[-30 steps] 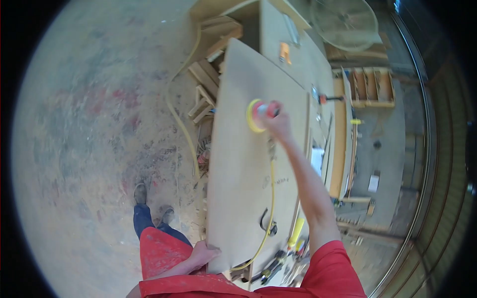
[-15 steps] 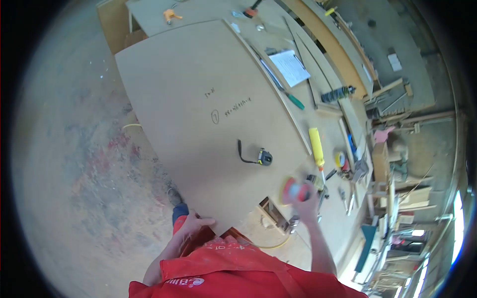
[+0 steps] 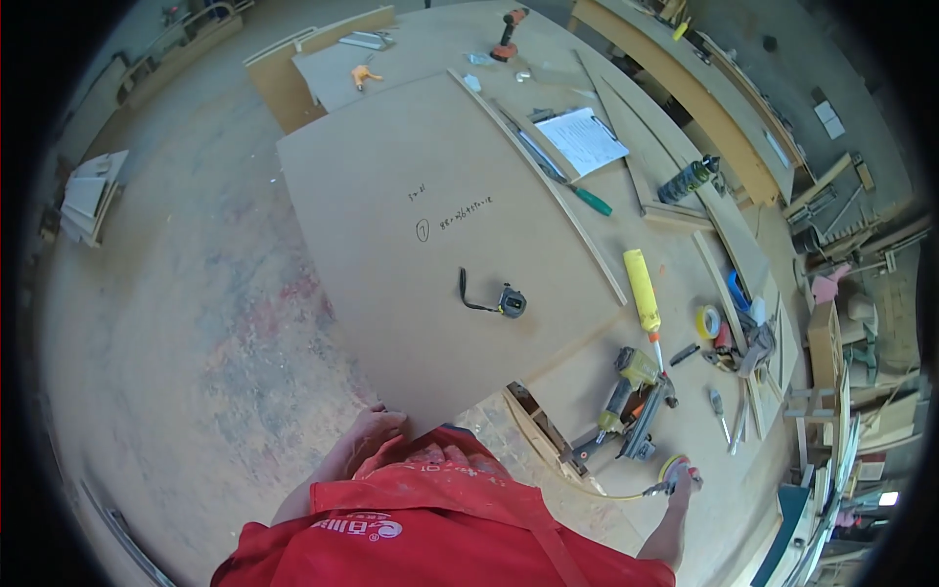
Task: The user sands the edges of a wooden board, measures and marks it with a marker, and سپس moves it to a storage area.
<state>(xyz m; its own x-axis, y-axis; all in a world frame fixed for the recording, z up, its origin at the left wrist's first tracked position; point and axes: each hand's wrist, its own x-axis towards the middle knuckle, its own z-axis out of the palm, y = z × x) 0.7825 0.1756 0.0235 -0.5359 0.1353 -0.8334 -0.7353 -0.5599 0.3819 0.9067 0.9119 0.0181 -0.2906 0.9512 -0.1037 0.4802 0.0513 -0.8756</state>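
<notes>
My right hand [image 3: 689, 477] is closed on a round air sander [image 3: 672, 468] with a pinkish and yellow pad, low at the right on the worktable. A yellowish hose runs to it from the left. At the near left corner of a large brown board [image 3: 391, 293], my left hand [image 3: 380, 427] grips the edge; its lower fingers are partly hidden. A tape measure [image 3: 512, 301] with a black strap rests on the board, which bears pencil writing. Between the board and the sander lies a nail gun [image 3: 626, 401] with a yellow-green body.
A wooden strip [image 3: 548, 191] lies along the board's right side. Beyond it are a clipboard with paper [image 3: 584, 140], a green-handled tool [image 3: 593, 202], a yellow tube [image 3: 642, 289] and a tape roll [image 3: 708, 321]. An open slot [image 3: 548, 430] breaks the table's near edge. A cordless drill [image 3: 507, 37] stands far back.
My right hand has carried the sander right and toward me, past the nail gun. My left hand stays at the board's corner. The view has shifted, showing more floor at the left.
</notes>
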